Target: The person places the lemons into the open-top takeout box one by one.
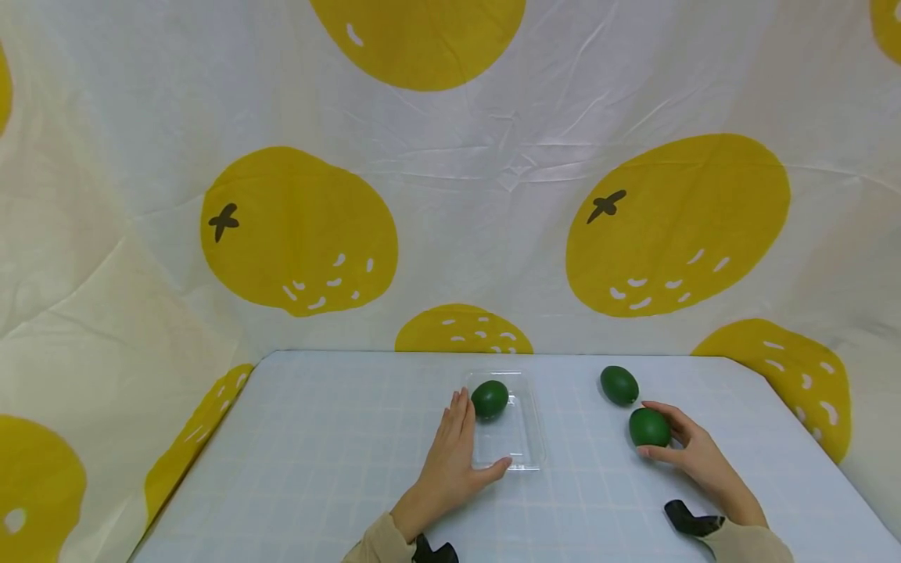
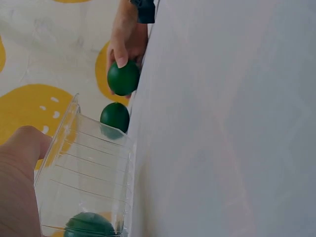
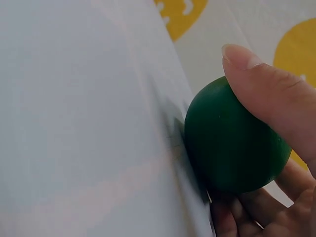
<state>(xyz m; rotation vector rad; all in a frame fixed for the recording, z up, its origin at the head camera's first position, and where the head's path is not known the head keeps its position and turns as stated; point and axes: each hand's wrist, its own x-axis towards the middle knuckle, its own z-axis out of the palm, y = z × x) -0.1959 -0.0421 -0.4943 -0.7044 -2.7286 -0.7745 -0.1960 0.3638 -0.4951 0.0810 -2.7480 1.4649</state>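
Green ovoid (image 1: 649,427) held in R hand (image 1: 697,452), L hand (image 1: 450,461) spread wide at clear tray (image 1: 524,439) w/ 2nd ovoid (image 1: 489,399).

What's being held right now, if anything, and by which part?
The right hand grips a green oval object by its opposite sides; the left hand just touches the clear tray.

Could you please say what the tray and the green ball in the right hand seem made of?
The tray is probably thin, glossy clear plastic: the table shows through it and its edges glint. The ball is smooth, with a soft sheen: perhaps plastic or foam, though the look leaves it open.
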